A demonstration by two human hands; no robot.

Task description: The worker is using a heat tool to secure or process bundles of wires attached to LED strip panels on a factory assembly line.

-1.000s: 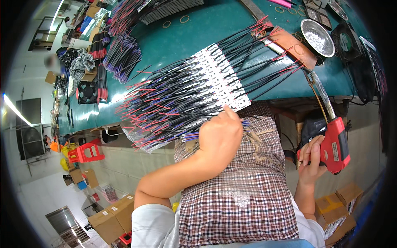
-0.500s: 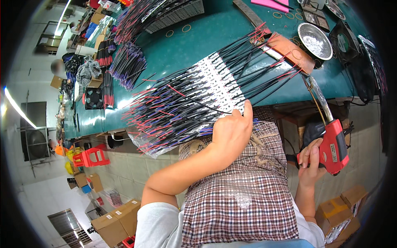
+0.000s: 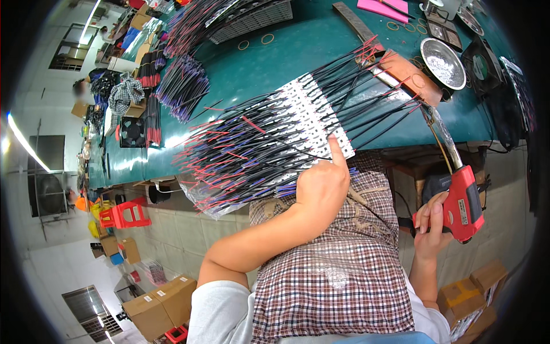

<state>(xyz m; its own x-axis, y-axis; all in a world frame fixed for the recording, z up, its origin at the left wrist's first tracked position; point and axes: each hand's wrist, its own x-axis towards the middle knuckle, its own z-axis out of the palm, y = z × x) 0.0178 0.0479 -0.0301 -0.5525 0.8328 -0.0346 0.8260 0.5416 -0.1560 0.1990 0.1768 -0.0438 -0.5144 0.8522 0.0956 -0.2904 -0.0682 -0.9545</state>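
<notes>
My left hand [image 3: 322, 182] stretches its index finger onto the near end of a white perforated strip [image 3: 309, 109], the other fingers curled. Rows of black wires [image 3: 246, 143] with red and blue ends lie across this strip, and a bundle of them spreads to the left over clear plastic. In my right hand [image 3: 431, 226] is a red and black soldering gun [image 3: 463, 200], the fingers wrapped round its handle. Its long metal tube points up to the table edge, close to the red wire ends by an orange-brown block [image 3: 409, 77]. The exact tip is hard to make out.
A metal bowl [image 3: 443, 63] stands beyond the block, with a black fan [image 3: 481, 66] beside it. More wire bundles [image 3: 182, 86] and a grey perforated tray [image 3: 252, 23] lie on the green table [image 3: 240, 74]. A red stool [image 3: 126, 213] and cardboard boxes [image 3: 160, 307] are on the floor.
My left index finger has shifted left and farther onto the white strip. The table view has slid slightly right; my right hand keeps its grip on the soldering gun.
</notes>
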